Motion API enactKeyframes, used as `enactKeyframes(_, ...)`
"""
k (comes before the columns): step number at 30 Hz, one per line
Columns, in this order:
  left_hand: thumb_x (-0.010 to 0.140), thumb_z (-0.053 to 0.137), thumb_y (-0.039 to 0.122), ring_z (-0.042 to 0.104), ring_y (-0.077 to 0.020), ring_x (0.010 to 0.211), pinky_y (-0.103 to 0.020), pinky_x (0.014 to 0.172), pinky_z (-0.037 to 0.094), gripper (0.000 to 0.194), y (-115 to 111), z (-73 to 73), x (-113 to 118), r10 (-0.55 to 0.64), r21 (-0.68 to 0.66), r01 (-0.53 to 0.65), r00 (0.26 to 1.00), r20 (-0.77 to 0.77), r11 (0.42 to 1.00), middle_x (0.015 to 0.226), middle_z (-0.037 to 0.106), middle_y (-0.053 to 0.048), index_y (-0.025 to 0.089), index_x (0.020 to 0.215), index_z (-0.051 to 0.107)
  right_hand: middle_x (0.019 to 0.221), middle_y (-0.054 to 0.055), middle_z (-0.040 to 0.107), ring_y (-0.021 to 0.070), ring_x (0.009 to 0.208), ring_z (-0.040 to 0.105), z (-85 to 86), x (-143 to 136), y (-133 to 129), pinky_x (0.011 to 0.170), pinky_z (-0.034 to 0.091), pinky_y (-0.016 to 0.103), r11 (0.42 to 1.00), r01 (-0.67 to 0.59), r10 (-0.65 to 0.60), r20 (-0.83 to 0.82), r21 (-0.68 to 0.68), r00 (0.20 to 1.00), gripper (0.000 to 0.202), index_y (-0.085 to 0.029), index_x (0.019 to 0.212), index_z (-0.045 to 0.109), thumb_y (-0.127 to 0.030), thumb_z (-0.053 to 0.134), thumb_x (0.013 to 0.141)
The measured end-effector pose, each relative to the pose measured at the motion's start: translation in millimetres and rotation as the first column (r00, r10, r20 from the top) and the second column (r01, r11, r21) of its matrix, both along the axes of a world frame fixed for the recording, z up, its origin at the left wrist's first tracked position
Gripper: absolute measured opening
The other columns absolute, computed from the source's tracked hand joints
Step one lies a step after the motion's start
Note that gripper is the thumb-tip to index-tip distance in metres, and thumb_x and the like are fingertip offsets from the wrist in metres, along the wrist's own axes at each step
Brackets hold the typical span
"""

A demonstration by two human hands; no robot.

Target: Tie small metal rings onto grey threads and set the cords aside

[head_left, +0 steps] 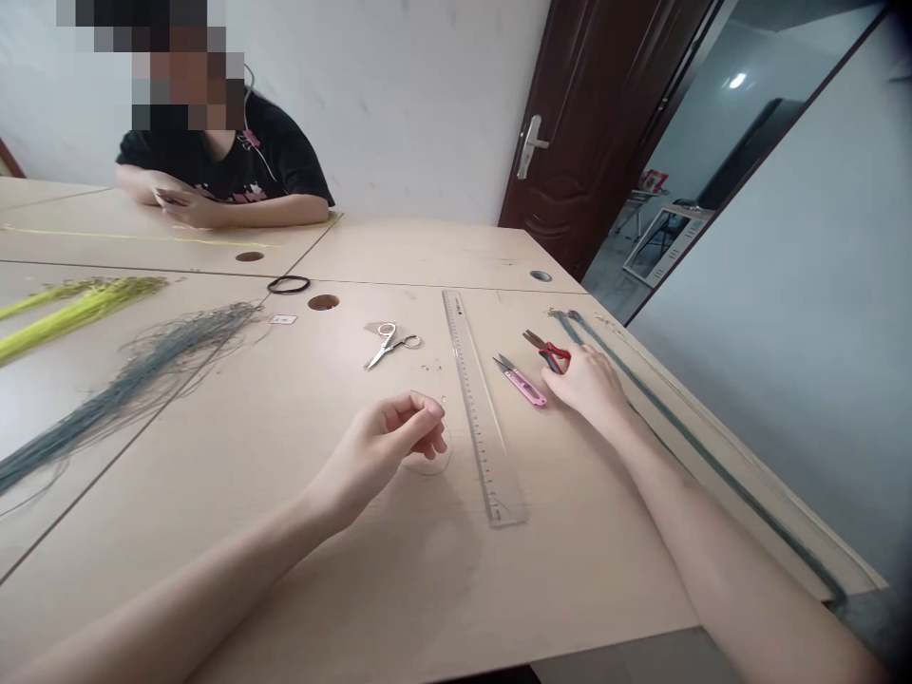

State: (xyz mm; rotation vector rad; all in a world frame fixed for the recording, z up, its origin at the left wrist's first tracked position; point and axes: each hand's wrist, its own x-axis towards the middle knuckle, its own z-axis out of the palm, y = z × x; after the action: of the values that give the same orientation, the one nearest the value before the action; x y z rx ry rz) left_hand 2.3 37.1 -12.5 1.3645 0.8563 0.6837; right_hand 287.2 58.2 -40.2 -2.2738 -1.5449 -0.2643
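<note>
My left hand (pixel 406 427) is closed in a pinch above the table, left of a clear ruler (pixel 474 408). From its fingertips hangs a thin cord (pixel 447 464), curving in a loop below the hand. My right hand (pixel 588 385) is wrapped round the red-and-dark handles of a pair of pliers (pixel 556 353), whose jaws point away to the left. Pink thread snips (pixel 522 382) lie just left of that hand. Silver scissors (pixel 389 347) rest beyond my left hand, with a few tiny bits (pixel 429 368) close by.
Bundles of grey-blue cords (pixel 142 375) and yellow cords (pixel 78 309) lie at left. More dark cords (pixel 684 442) run along the right edge. A black ring (pixel 289 284), a small label (pixel 283 320) and a table hole (pixel 323 302) are farther back. Another person (pixel 235 180) sits across the table.
</note>
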Motion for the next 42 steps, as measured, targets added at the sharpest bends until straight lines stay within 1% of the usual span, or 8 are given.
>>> enactKeyframes(8, 0.085, 0.051, 0.036, 0.051, -0.0117, 0.067, -0.024, 0.066, 0.038, 0.024, -6, 6.9, 2, -0.012, 0.037, 0.014, 0.998, -0.059, 0.999, 0.066, 0.056, 0.001, 0.015, 0.073, 0.055, 0.099, 0.016, 0.059, 0.0297, 0.096, 0.05, -13.3, -2, 6, 0.084, 0.037, 0.041, 0.997, -0.067, 0.066, 0.028, 0.037, 0.997, 0.037, -0.012, 0.093, 0.066, -0.041, 0.049, 0.078)
enactKeyframes(12, 0.084, 0.051, 0.034, 0.052, -0.0127, 0.068, -0.025, 0.067, 0.039, 0.022, -7, 8.9, 2, 0.011, 0.057, -0.007, 0.997, -0.07, 0.998, 0.067, 0.056, 0.0, 0.016, 0.072, 0.056, 0.102, 0.017, 0.058, 0.0323, 0.099, 0.05, -3.3, -14, 2, 0.092, 0.024, 0.057, 0.982, -0.121, 0.123, -0.01, 0.143, 0.992, 0.031, -0.011, 0.087, 0.065, -0.037, 0.049, 0.08)
enactKeyframes(14, 0.083, 0.052, 0.033, 0.053, -0.0127, 0.068, -0.024, 0.066, 0.039, 0.021, -7, 8.3, 2, 0.029, 0.079, -0.024, 0.998, -0.063, 0.997, 0.067, 0.056, 0.0, 0.016, 0.071, 0.056, 0.106, 0.015, 0.058, 0.0294, 0.104, 0.05, 8.0, -30, -7, 0.096, 0.023, 0.055, 0.955, -0.209, 0.221, -0.037, 0.21, 0.975, 0.026, -0.012, 0.088, 0.063, -0.033, 0.047, 0.084)
enactKeyframes(17, 0.082, 0.054, 0.034, 0.054, -0.0127, 0.068, -0.023, 0.065, 0.041, 0.021, -6, 5.3, 2, 0.036, 0.12, -0.03, 0.998, -0.055, 0.992, 0.067, 0.058, 0.0, 0.016, 0.072, 0.058, 0.093, 0.005, 0.063, 0.0166, 0.09, 0.057, 24.9, -67, -30, 0.082, 0.043, 0.032, 0.869, -0.435, 0.468, -0.107, 0.234, 0.877, 0.021, -0.019, 0.084, 0.06, -0.031, 0.044, 0.089)
enactKeyframes(19, 0.082, 0.054, 0.036, 0.055, -0.0128, 0.068, -0.023, 0.064, 0.042, 0.022, -5, 2.9, 2, 0.031, 0.15, -0.021, 0.998, -0.059, 0.988, 0.068, 0.059, 0.0, 0.016, 0.073, 0.06, 0.084, 0.002, 0.063, 0.0135, 0.082, 0.058, 31.8, -89, -45, 0.076, 0.046, 0.027, 0.744, -0.614, 0.668, -0.28, 0.264, 0.689, 0.018, -0.019, 0.081, 0.059, -0.03, 0.047, 0.088)
enactKeyframes(23, 0.083, 0.052, 0.038, 0.055, -0.0128, 0.069, -0.022, 0.063, 0.041, 0.026, -5, -0.2, 2, 0.008, 0.2, 0.011, 0.996, -0.093, 0.98, 0.07, 0.06, -0.001, 0.016, 0.075, 0.061, 0.083, 0.001, 0.062, 0.0126, 0.081, 0.058, 33.9, -110, -60, 0.075, 0.046, 0.027, 0.668, -0.673, 0.711, -0.538, 0.318, 0.452, 0.011, -0.019, 0.084, 0.061, -0.028, 0.054, 0.086)
enactKeyframes(33, 0.084, 0.049, 0.035, 0.053, -0.0129, 0.069, -0.023, 0.064, 0.04, 0.025, -7, -0.1, 2, -0.01, 0.205, 0.048, 0.984, -0.181, 0.978, 0.07, 0.059, -0.001, 0.016, 0.074, 0.06, 0.078, 0.0, 0.061, 0.0126, 0.075, 0.058, 31.6, -110, -60, 0.071, 0.045, 0.027, 0.67, -0.677, 0.694, -0.58, 0.306, 0.425, 0.012, -0.018, 0.076, 0.059, -0.021, 0.053, 0.085)
enactKeyframes(42, 0.082, 0.05, 0.03, 0.054, -0.0133, 0.066, -0.023, 0.061, 0.041, 0.021, -6, -2.4, 4, 0.001, 0.287, 0.069, 0.971, -0.237, 0.955, 0.071, 0.061, -0.002, 0.016, 0.073, 0.062, 0.076, 0.001, 0.059, 0.0135, 0.075, 0.053, 31.7, -107, -59, 0.073, 0.041, 0.028, 0.537, -0.793, 0.843, -0.153, 0.288, 0.515, 0.01, -0.018, 0.076, 0.053, -0.012, 0.049, 0.084)
